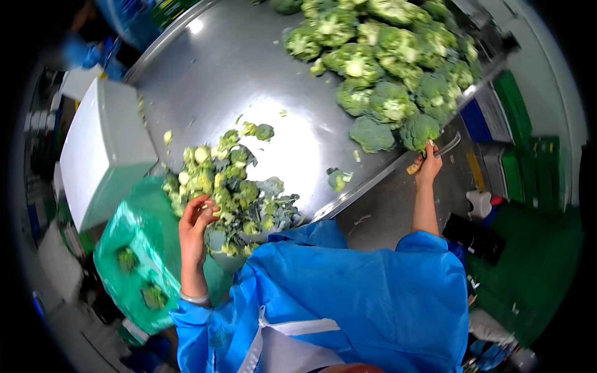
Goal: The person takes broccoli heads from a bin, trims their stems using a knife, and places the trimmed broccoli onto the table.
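Note:
My left hand (pixel 194 227) hovers at the near left side of a pile of cut broccoli florets (pixel 239 186), fingers loosely curled and apart, with nothing visible in it. At the table's right edge, my right hand (pixel 429 165) is closed around a knife (pixel 449 145) with a curved metal blade and a light brown handle. Its fingertips reach the lower end of a broccoli head (pixel 418 129); whether they also grip it I cannot tell. More whole heads form a large heap (pixel 392 62) beyond that hand.
A shiny metal table (pixel 205 81) spans the front. One loose floret (pixel 339 179) lies near its edge. A green plastic bag (pixel 124 230) with some broccoli inside hangs at left, beside a white bin (pixel 106 149). Another person's blue glove (pixel 93 55) shows upper left. Crates (pixel 541 168) stand at right.

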The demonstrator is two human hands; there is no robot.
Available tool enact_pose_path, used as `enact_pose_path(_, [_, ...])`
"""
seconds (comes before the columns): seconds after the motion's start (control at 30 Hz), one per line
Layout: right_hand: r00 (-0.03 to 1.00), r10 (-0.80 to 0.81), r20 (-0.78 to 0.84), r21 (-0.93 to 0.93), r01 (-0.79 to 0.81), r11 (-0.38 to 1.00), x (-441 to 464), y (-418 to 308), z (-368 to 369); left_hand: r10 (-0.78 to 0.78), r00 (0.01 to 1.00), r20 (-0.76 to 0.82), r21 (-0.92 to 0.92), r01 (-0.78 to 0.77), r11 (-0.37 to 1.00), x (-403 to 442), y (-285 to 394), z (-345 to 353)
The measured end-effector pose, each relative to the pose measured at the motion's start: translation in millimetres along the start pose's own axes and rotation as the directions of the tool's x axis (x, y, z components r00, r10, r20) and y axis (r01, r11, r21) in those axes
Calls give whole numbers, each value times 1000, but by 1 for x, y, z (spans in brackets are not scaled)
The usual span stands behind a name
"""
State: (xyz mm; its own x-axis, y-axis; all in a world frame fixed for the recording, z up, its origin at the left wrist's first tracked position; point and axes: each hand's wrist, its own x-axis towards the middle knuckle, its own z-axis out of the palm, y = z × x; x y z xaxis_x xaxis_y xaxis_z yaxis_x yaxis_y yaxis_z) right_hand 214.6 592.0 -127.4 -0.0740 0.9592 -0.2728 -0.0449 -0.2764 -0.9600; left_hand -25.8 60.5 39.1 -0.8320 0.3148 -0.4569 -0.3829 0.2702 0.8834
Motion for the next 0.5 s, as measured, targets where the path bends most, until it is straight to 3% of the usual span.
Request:
enact_pose_path(0.1, [997,45,66,-293,-24,956,44,50,-41,-20,999,-43,25,21,999,-19,3,-11])
enact_pose_path(0.13, [994,47,101,-554,17,832,33,39,-42,8,1000,-30,16,-7,1000,-25,-4,-21])
enact_pose_path(0.23, [970,104,219,-515,25,857,47,52,-63,42,998,-55,-40,-44,998,-50,-13,-57])
enact_pose_path(0.33, [992,18,123,-570,56,820,23,27,-47,129,966,-226,-93,-153,984,-81,-16,-112])
enact_pose_path(0.37, [998,-15,57,-619,47,784,5,8,-36,178,943,-282,-100,-213,972,-88,-17,-136])
enact_pose_path(0.4, [956,-271,111,-724,265,637,5,8,-39,180,899,-399,-58,-220,974,-99,-21,-164])
enact_pose_path(0.43, [840,-508,190,-792,437,427,6,7,-41,188,859,-476,-48,-239,970,-109,-32,-200])
enact_pose_path(0.5, [871,-455,185,-691,444,570,-6,-8,-26,192,711,-676,107,-162,981,-122,-66,-280])
